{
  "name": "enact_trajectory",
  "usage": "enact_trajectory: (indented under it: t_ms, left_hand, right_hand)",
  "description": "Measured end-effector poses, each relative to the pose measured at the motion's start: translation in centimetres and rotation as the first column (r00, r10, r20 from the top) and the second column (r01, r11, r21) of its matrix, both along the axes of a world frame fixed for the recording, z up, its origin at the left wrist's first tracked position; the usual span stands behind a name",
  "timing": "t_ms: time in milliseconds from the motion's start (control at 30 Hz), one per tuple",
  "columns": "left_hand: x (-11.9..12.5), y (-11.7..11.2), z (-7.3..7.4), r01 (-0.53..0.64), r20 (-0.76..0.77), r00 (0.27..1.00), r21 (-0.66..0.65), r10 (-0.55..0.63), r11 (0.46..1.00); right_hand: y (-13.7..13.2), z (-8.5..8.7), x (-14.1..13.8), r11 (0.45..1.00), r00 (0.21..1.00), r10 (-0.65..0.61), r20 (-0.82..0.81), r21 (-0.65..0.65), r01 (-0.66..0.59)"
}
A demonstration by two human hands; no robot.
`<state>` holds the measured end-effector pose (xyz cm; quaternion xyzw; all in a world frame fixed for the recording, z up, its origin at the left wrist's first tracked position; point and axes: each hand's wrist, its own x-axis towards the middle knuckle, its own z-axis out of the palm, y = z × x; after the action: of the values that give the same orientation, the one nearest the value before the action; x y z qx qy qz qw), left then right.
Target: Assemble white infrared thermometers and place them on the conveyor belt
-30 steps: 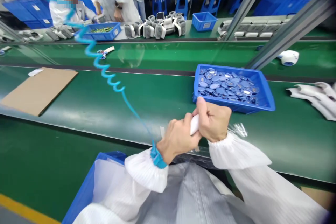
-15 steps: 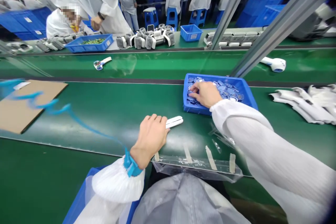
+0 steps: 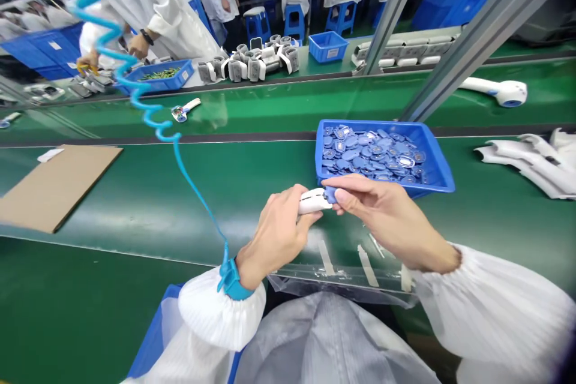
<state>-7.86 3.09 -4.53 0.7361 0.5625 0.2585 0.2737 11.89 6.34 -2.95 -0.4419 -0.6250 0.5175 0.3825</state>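
Blue tag (image 3: 332, 194) | right hand (image 3: 387, 211) pinching | left hand (image 3: 274, 237) gripping white handle (image 3: 312, 201) | crate rim (image 3: 432, 189) beside

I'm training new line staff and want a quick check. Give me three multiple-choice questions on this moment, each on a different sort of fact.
1. Where is the blue tray?
A) On the cardboard sheet
B) On the green belt, beyond the hands
C) On a stool

2. What colour is the wrist strap?
A) Red
B) White
C) Blue

3. What state is the white piece in?
A) Gripped in the left hand
B) Lying in the tray
C) Lying loose on the belt

Answers:
1. B, the tray sits on the belt past the hands.
2. C, the strap shows blue.
3. A, the left hand's fingers close around it while the right hand pinches a small blue piece at its end.
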Motion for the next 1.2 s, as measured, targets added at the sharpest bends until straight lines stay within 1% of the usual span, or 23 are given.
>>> enact_trajectory:
  t_ms: [100, 167, 233, 300, 400, 467, 500, 567, 633, 667, 700, 733, 767, 800, 833, 867, 933, 967, 1033, 1100, 1133, 1167, 1200]
  left_hand:
    - [0.6, 0.2, -0.1, 0.054, -0.041, 0.998, 0.022, -0.053, 0.998]
    - [0.6, 0.4, -0.2, 0.092, -0.100, 0.991, 0.031, -0.088, 0.995]
    - [0.6, 0.6, -0.1, 0.127, -0.168, 0.979, 0.038, -0.119, 0.991]
    - [0.7, 0.7, 0.0, 0.157, -0.210, 0.967, 0.040, -0.145, 0.987]
    - [0.9, 0.9, 0.2, 0.201, -0.228, 0.956, 0.052, -0.184, 0.978]
    - [1.1, 0.9, 0.1, 0.229, -0.221, 0.953, 0.069, -0.209, 0.971]
    - [1.3, 0.9, -0.1, 0.238, -0.212, 0.953, 0.084, -0.216, 0.968]
    - [1.6, 1.0, -0.8, 0.233, -0.196, 0.959, 0.144, -0.203, 0.962]
    - [1.8, 1.0, -1.5, 0.203, -0.198, 0.968, 0.238, -0.157, 0.950]
    - [1.9, 1.0, -1.8, 0.191, -0.203, 0.970, 0.276, -0.137, 0.942]
    - [2.0, 0.9, -2.1, 0.190, -0.206, 0.970, 0.302, -0.131, 0.934]
    - [2.1, 0.8, -2.4, 0.202, -0.201, 0.969, 0.313, -0.143, 0.928]
    - [2.2, 0.7, -2.6, 0.204, -0.175, 0.972, 0.316, -0.155, 0.927]
    - [2.3, 0.5, -2.8, 0.167, -0.124, 0.983, 0.318, -0.133, 0.933]
    - [2.4, 0.3, -3.0, 0.084, -0.050, 0.996, 0.322, -0.071, 0.943]
    - [2.6, 0.1, -3.4, -0.030, 0.035, 0.999, 0.318, 0.020, 0.948]
    - [3.3, 0.0, -4.2, -0.265, 0.177, 0.959, 0.272, 0.222, 0.925]
    - [3.7, 0.0, -4.6, -0.340, 0.212, 0.933, 0.258, 0.291, 0.904]
    - [4.4, 0.4, -5.4, -0.389, 0.213, 0.917, 0.294, 0.338, 0.873]
    - [4.6, 0.7, -5.8, -0.397, 0.179, 0.918, 0.374, 0.355, 0.838]
    - [4.5, 0.8, -5.7, -0.381, 0.153, 0.925, 0.393, 0.349, 0.837]
    - [4.2, 0.8, -5.6, -0.352, 0.126, 0.936, 0.380, 0.329, 0.855]
    - [3.8, 0.6, -5.4, -0.318, 0.110, 0.948, 0.342, 0.298, 0.884]
  right_hand:
    - [-1.0, -0.3, -0.3, 0.995, 0.998, -0.051, -0.021, 0.090, 0.052]
    - [-1.3, -0.7, -0.1, 0.986, 0.996, -0.081, 0.031, 0.150, 0.076]
    - [-1.6, -1.1, 0.1, 0.979, 0.989, -0.095, 0.114, 0.193, 0.071]
    - [-1.8, -1.5, 0.5, 0.981, 0.980, -0.090, 0.176, 0.185, 0.057]
    - [-2.0, -1.6, 0.9, 0.993, 0.975, -0.079, 0.208, 0.099, 0.060]
    - [-2.1, -1.6, 1.1, 0.992, 0.973, -0.057, 0.224, 0.120, 0.031]
    - [-2.1, -1.6, 1.0, 0.985, 0.970, -0.050, 0.236, 0.171, 0.009]
    - [-2.2, -2.0, 0.9, 0.946, 0.961, -0.082, 0.263, 0.324, -0.008]
    - [-2.5, -2.6, 0.7, 0.875, 0.944, -0.188, 0.271, 0.483, 0.036]
    - [-2.6, -3.0, 0.7, 0.842, 0.930, -0.243, 0.276, 0.535, 0.061]
    - [-2.9, -3.3, 0.8, 0.821, 0.914, -0.284, 0.288, 0.566, 0.076]
    - [-3.1, -3.6, 1.1, 0.816, 0.898, -0.306, 0.315, 0.573, 0.078]
    - [-3.4, -3.7, 1.4, 0.824, 0.882, -0.314, 0.351, 0.562, 0.069]
    - [-3.8, -3.8, 1.7, 0.838, 0.867, -0.311, 0.390, 0.542, 0.057]
    - [-4.1, -3.8, 2.0, 0.854, 0.854, -0.303, 0.424, 0.518, 0.046]
    - [-4.5, -3.8, 2.3, 0.873, 0.845, -0.285, 0.452, 0.487, 0.034]
    - [-5.2, -3.7, 2.6, 0.917, 0.844, -0.209, 0.494, 0.400, -0.007]
    - [-5.5, -3.8, 2.6, 0.932, 0.848, -0.160, 0.505, 0.360, -0.039]
    - [-6.1, -4.1, 2.3, 0.936, 0.843, -0.105, 0.528, 0.339, -0.096]
    - [-6.5, -4.7, 1.7, 0.916, 0.837, -0.123, 0.533, 0.386, -0.112]
    - [-6.7, -4.9, 1.4, 0.912, 0.844, -0.139, 0.519, 0.399, -0.095]
    - [-6.8, -5.2, 1.2, 0.922, 0.858, -0.150, 0.492, 0.383, -0.059]
    - [-6.8, -5.3, 0.9, 0.948, 0.879, -0.152, 0.451, 0.319, 0.000]
